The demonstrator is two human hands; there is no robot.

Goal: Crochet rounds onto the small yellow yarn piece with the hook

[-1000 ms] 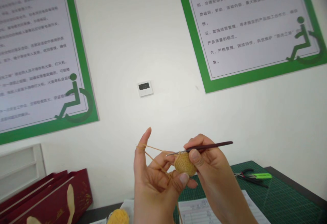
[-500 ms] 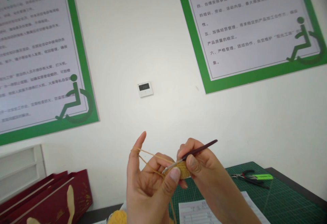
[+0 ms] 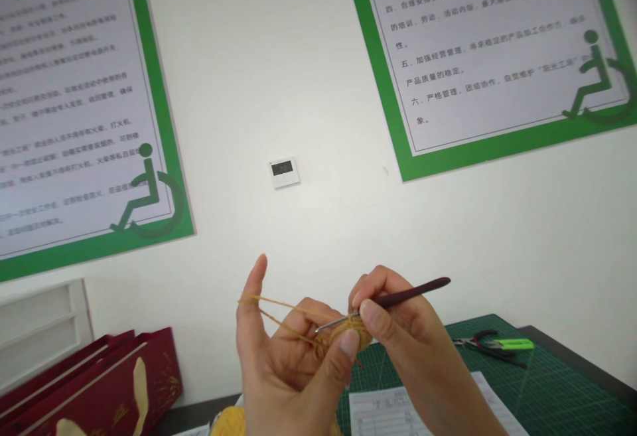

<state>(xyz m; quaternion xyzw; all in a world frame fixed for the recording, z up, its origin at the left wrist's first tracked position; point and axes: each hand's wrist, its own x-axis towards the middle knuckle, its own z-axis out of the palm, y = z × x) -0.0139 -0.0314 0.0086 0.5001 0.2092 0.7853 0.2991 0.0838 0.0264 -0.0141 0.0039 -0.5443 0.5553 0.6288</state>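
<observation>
My left hand (image 3: 293, 363) pinches a small mustard-yellow crochet piece (image 3: 359, 334) between thumb and fingers. Its index finger points up with yellow yarn (image 3: 283, 302) looped around it, and two strands run taut down to the piece. In my right hand (image 3: 398, 316) is a crochet hook (image 3: 413, 293) with a dark handle, gripped like a pen. The hook's thin metal shaft lies across the top of the piece, its tip pointing left near the strands. Below my left hand, a ball of yellow yarn (image 3: 227, 421) is partly hidden.
A green cutting mat (image 3: 552, 389) covers the table at right, with black-handled pliers (image 3: 490, 346) and a bright green tool (image 3: 515, 344) on it. Printed paper (image 3: 378, 413) lies under my right forearm. Dark red gift bags (image 3: 114, 383) stand at left. A thermostat (image 3: 284, 172) hangs on the wall.
The crochet hook has shifted right with my right hand, its tip now drawn nearer the piece. My left index finger has moved left, stretching the strands.
</observation>
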